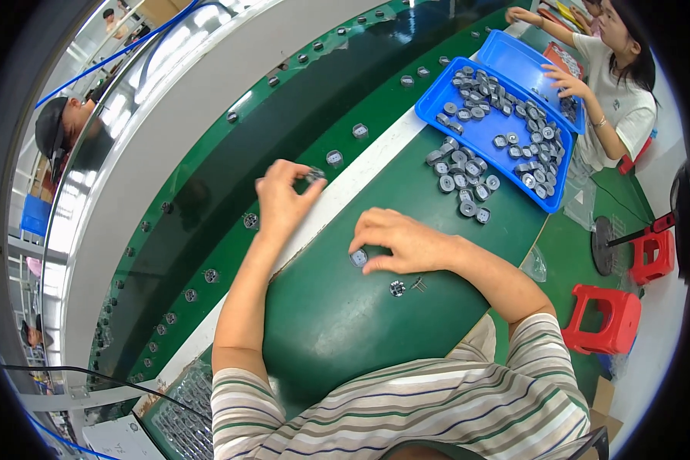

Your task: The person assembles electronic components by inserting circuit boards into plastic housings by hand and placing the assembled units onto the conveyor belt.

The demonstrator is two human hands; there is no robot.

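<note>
My left hand (280, 201) is over the white strip beside the conveyor, thumb and fingers pinched on a small dark round part (315, 175). On the green table, my right hand (402, 241) curls its thumb and fingers around a grey round plastic housing (359, 258). Just below that hand lies a small black-and-silver part (397, 288), with a few thin metal pins (419, 284) beside it. Several grey housings (460, 178) sit in a loose heap at the table's far right, against a blue tray (492, 146) that holds more of them.
A green conveyor belt (230, 222) curves past on the left, carrying spaced-out small parts. At the upper right a co-worker (621, 107) sits by a second blue tray (514, 55). Red stools (606, 318) and a black fan (682, 218) stand on the right.
</note>
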